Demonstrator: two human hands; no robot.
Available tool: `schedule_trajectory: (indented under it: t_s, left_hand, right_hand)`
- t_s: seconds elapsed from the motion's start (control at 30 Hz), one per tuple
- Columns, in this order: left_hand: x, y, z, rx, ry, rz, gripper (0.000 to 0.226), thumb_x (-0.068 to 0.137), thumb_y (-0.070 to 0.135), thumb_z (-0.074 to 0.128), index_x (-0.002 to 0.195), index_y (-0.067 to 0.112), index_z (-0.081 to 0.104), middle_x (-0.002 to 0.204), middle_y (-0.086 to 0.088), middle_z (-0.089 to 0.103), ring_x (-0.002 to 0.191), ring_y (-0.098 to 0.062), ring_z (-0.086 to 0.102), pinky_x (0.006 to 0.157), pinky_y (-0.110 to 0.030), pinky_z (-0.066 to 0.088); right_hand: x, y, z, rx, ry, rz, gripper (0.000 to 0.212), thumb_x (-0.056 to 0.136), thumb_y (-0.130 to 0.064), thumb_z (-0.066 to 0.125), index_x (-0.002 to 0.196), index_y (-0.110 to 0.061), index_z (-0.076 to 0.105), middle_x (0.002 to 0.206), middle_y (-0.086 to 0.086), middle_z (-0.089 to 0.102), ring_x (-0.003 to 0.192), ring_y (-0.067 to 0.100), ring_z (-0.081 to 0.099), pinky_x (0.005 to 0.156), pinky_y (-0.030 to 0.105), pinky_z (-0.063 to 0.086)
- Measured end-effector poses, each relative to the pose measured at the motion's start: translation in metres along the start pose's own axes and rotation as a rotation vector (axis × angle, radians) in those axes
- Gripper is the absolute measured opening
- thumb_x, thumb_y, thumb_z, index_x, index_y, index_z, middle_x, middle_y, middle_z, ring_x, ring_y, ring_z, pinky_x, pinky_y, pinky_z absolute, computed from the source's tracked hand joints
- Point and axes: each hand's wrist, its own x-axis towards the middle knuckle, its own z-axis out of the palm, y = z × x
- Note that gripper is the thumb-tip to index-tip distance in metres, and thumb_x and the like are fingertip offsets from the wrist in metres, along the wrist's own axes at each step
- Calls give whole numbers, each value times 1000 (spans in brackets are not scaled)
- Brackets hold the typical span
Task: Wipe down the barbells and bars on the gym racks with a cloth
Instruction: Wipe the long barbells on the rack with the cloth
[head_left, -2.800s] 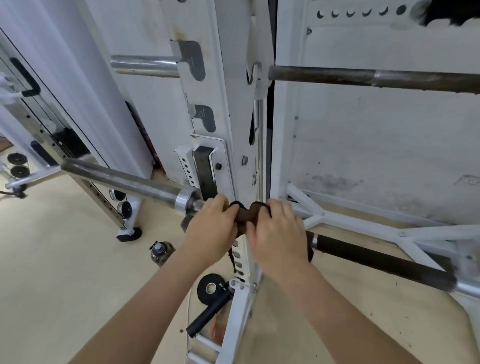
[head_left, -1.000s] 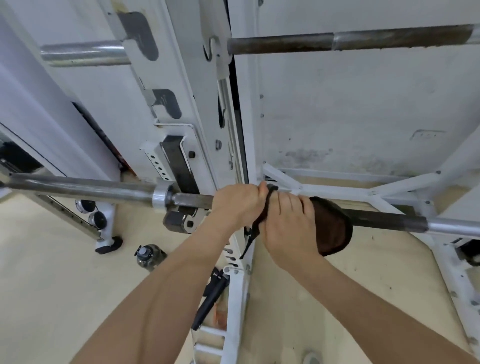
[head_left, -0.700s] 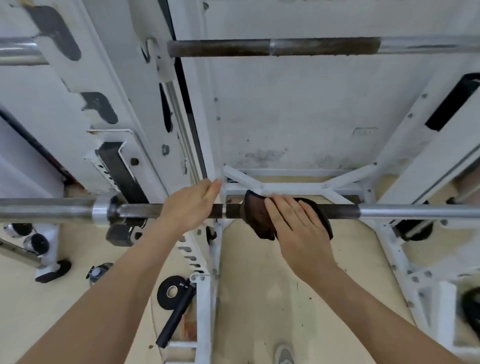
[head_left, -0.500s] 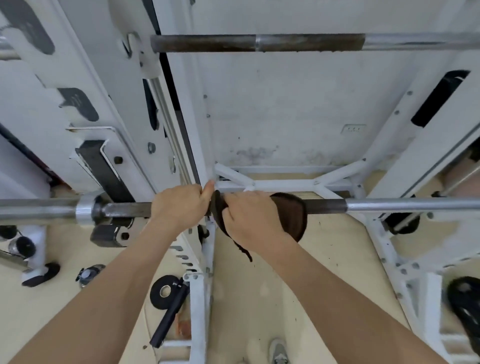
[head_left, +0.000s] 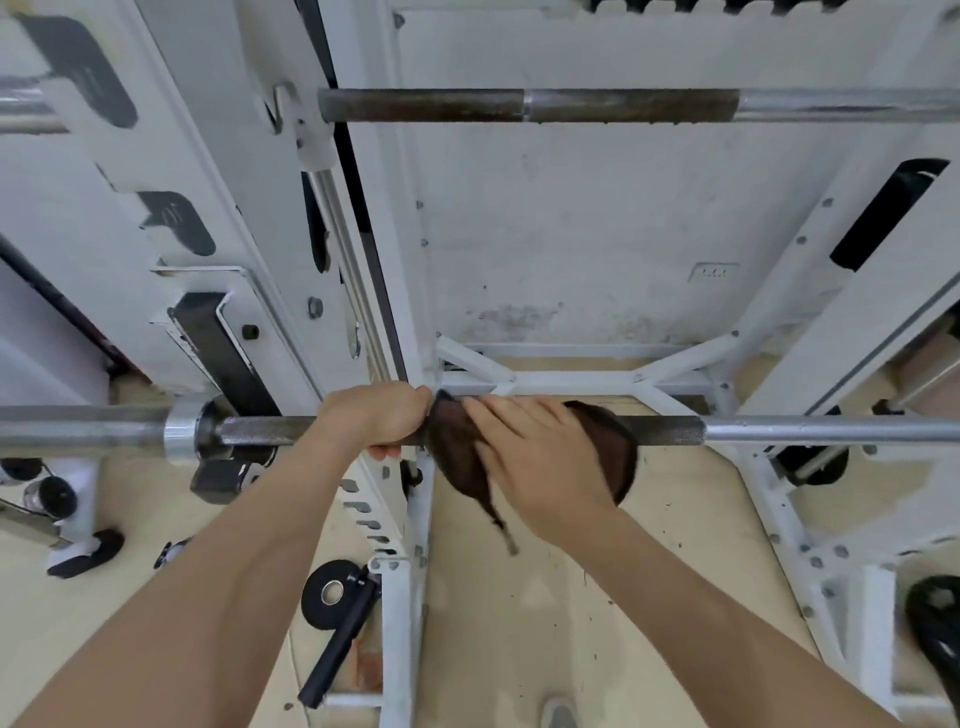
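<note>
Ops: Rack status, biggest thing first?

Site: White rack (head_left: 571, 382) fills the view. Uprights stand on either side and a cross-brace sits low at the back, all on a beige floor (head_left: 519, 597).

Ops: Bars?

Site: Two, both horizontal. The upper bar (head_left: 426, 105) sits high on a hook, and its dark section is rust-coloured. The barbell (head_left: 779, 430) runs across the middle of the view, with a chrome collar (head_left: 179, 434) near its left end.

Ops: Hands?

Site: Left hand (head_left: 376, 418) is wrapped round the barbell, fingers curled under it. Right hand (head_left: 540, 457) lies on top of the cloth with fingers stretched out, pressing it to the barbell. Its thumb is hidden.

Ops: Cloth position?

Site: Dark brown cloth (head_left: 454, 447) is draped over the barbell's knurled part, just right of the left hand and touching it. It hangs below the barbell, with a thin tail dangling.

Ops: Small stuff?

Site: Black plate (head_left: 332, 592) lies on the floor by the rack's foot, beside a black handle (head_left: 337, 649).
</note>
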Motion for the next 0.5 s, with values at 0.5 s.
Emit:
schedule_trajectory:
  t_s: [0.5]
  left_hand:
    - [-17,11,7,77,267,-60,49,97,35,22,85,8,61,73,-5,70,64,-24,62,69,-31,47]
  right_hand:
    - [0,36,-7,-262,74,411,39,94,-35,50,58,-21,57,50,-2,54,47,22,53,57,31,31]
